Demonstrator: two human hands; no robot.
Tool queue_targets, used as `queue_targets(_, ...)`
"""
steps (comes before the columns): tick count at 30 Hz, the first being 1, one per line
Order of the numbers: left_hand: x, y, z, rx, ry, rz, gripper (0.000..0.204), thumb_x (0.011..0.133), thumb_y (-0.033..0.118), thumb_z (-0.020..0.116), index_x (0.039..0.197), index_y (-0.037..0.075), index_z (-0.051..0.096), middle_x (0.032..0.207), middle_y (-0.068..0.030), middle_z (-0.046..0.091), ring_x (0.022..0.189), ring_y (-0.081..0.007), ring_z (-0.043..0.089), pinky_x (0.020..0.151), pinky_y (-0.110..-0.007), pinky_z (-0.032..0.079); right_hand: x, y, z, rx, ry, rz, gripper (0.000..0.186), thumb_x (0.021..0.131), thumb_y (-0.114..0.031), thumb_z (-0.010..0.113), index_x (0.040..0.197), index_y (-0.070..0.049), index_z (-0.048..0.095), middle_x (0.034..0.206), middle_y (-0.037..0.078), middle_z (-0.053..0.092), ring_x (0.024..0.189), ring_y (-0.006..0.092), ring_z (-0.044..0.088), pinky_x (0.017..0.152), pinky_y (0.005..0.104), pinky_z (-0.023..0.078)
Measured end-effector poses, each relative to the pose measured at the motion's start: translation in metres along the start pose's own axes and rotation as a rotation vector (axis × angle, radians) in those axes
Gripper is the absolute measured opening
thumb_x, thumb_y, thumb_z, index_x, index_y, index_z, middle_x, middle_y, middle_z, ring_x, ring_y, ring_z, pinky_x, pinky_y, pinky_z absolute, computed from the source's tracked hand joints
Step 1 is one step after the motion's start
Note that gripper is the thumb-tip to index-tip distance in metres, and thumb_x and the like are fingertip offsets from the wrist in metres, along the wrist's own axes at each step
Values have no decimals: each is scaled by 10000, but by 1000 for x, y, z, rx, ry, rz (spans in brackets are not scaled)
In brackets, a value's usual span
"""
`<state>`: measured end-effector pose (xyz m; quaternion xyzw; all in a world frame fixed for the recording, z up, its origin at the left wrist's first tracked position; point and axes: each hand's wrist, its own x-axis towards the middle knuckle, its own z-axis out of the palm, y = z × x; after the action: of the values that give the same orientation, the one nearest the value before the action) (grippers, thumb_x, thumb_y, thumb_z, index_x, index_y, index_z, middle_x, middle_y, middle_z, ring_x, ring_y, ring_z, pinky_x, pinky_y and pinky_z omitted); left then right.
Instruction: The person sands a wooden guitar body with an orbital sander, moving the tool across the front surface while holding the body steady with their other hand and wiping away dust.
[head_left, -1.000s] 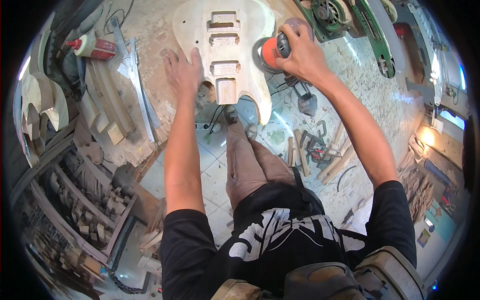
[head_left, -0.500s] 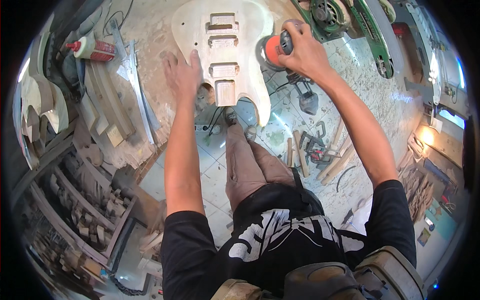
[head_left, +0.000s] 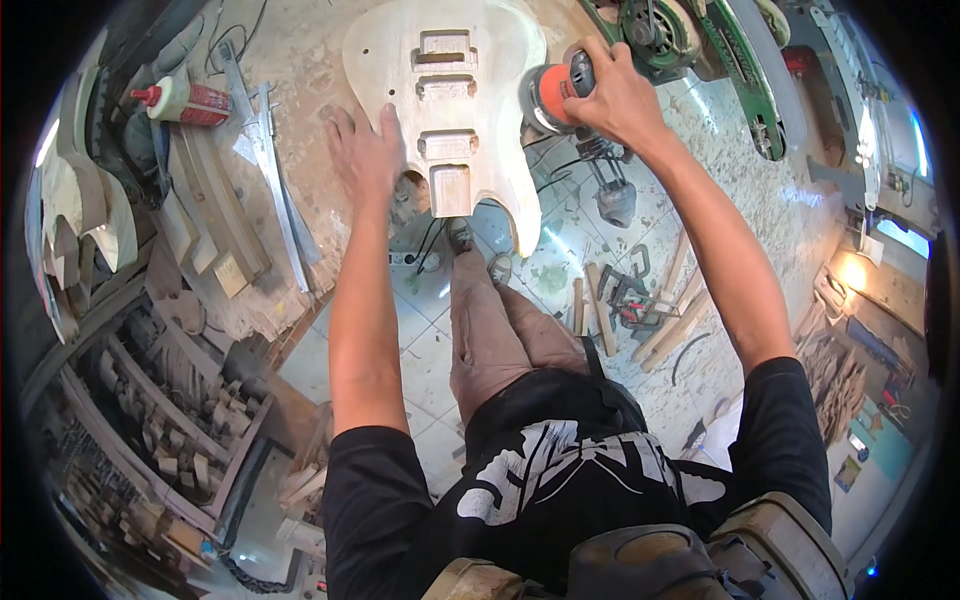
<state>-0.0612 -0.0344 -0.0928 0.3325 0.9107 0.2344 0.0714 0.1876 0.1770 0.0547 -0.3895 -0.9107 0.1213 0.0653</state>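
A pale wooden guitar body (head_left: 447, 114) lay overhanging the dusty surface (head_left: 300, 130).
Four squared cavities (head_left: 450, 188) and two dark holes (head_left: 391, 92) marked its creamy face; the right grip (head_left: 612, 97) clasped an orange sander (head_left: 553, 95) beside it, the left grip (head_left: 364, 153) spread loosely at its left edge.

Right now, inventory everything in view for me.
guitar body: one, pale, top centre
sander: one, orange-black, beside guitar body
workbench: one, brown, upper left
bottle: one, white-red, on workbench
metal tools: at least two, silver, on workbench
wood strips: several, brown, below bottle
machinery: count unclear, green, upper right
clamps: count unclear, dark, floor
offcuts: many, brown, lower left
shirt: one, black, bottom centre
left hand: one, bare, at guitar body's left edge
right hand: one, bare, gripping sander
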Motion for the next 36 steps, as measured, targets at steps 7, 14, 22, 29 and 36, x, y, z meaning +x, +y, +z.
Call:
queue_targets(7,-1,-2,0,-22,5,4,770,1072,575,435,1535,-32,536,1662,-316,375,1561,-500,299,1303,-519,229,2,-24,4,26,-22,-19,684,712,-284,788,1345,-181,552,1349,244,566,1028,521,680,894,570,567)
queue_targets(14,-1,1,-2,-16,13,-1,766,1073,572,438,1543,-26,527,1661,-318,375,1570,-492,284,1308,-517,216,15,-3,-6,-8,-18,95,724,708,-300,790,1373,-164,540,1282,252,569,1025,527,681,904,566,568)
queue_targets(22,-2,0,-3,-30,-13,0,759,1082,561,426,1543,-35,520,1657,-322,378,1565,-505,284,1310,-510,213,13,-14,-3,-10,-73,58,783,700,-313,796,1417,-159,521,1235,251,567,1018,532,678,903,571,564)
queue_targets(29,0,2,-2,-3,-20,-8,769,1083,574,420,1543,-35,522,1659,-318,378,1563,-505,288,1310,-513,214,21,-3,-7,-20,-26,82,783,697,-302,790,1417,-157,519,1217,252,569,1023,531,676,905,563,562)
queue_targets(36,-1,2,-2,-4,-20,-9,766,1085,567,417,1554,-32,510,1666,-313,369,1570,-498,279,1310,-515,214,26,1,-5,18,21,65,777,685,-299,797,1397,-146,524,1220,256,569,1028,544,673,911,565,565)
